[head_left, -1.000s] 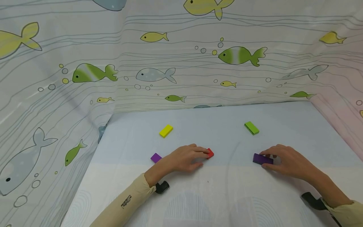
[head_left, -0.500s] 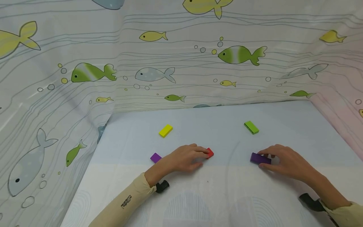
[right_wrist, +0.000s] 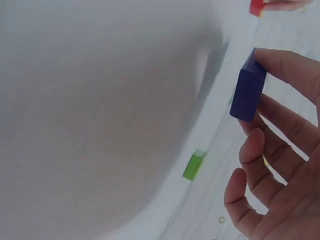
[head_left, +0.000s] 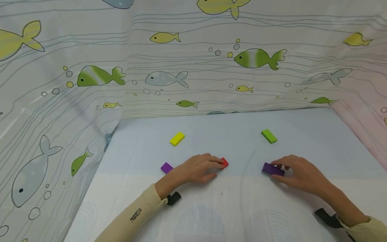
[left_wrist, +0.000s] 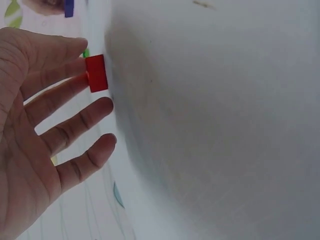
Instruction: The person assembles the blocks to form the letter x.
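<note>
Dark purple block [head_left: 273, 169]: lies on the worktop [head_left: 242, 208] at the fingertips of the right hand [head_left: 297, 173], which pinches it between thumb and fingers; the right wrist view shows the block [right_wrist: 248, 91] clamped at its end, standing on edge against the cloth.
Red block [head_left: 224, 163]: on the worktop at the tips of the left hand [head_left: 198, 168]; in the left wrist view the block [left_wrist: 96, 73] sits against the thumb and first fingers, the other fingers spread and relaxed. Whether it is truly pinched or only touched cannot be told for certain; it looks lightly held.
Between the two: the red and dark purple blocks lie well apart, in one row across the front of the worktop, each hand on its own block.
Progress: judged from the layout, both blocks are taken in hand but not lifted clear or joined.
Untouched blocks: a small purple block [head_left: 166, 167] just beside the left wrist; a yellow block [head_left: 177, 138] and a green block [head_left: 268, 136] farther back.
</note>
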{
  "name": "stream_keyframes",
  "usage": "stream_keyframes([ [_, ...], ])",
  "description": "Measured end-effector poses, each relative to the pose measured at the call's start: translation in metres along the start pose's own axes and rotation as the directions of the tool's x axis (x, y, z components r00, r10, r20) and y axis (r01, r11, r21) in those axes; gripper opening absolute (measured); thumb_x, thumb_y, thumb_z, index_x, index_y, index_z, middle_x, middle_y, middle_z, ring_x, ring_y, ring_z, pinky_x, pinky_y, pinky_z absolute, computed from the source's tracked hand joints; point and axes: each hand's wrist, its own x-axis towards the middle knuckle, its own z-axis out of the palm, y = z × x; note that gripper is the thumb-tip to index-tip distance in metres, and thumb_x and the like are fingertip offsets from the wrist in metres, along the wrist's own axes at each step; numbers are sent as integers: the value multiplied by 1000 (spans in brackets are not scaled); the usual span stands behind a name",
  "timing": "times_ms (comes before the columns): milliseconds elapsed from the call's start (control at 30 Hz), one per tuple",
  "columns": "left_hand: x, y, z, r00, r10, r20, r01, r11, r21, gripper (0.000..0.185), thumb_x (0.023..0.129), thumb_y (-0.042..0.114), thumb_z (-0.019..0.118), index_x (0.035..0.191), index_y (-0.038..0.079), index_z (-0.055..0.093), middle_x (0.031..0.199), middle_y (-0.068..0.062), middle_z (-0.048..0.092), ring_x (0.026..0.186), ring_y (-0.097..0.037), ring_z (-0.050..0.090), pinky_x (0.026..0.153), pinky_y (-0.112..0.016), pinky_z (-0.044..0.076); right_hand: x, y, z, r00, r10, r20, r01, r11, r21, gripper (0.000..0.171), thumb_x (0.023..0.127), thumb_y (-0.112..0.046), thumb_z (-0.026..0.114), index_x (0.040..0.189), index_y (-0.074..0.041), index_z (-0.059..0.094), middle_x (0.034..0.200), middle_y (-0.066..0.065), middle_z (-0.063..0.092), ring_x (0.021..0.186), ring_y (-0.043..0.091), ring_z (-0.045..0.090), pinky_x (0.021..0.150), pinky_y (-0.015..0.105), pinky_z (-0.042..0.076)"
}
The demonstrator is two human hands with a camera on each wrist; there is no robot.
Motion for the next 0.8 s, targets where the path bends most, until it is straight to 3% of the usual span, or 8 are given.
stream_keyframes([
  [533,0,1,1,1000,-12,8,12,1000,-7,37,95,23,64,131,18,65,138,5,56,115,-15,54,88,-25,47,13,-21,3,1000,3,-17,-3,1000,27,39,71,-25,89,107,-20,74,90,-16,63,76,5,54,61,25,44],
  [800,0,1,0,1000,-19,12,19,1000,-5,38,95,24,64,132,18,64,139,6,56,118,-15,53,91,-27,47,16,-30,6,999,43,-3,-43,999,17,38,73,-27,88,108,-20,75,90,-13,64,76,7,53,59,24,43],
])
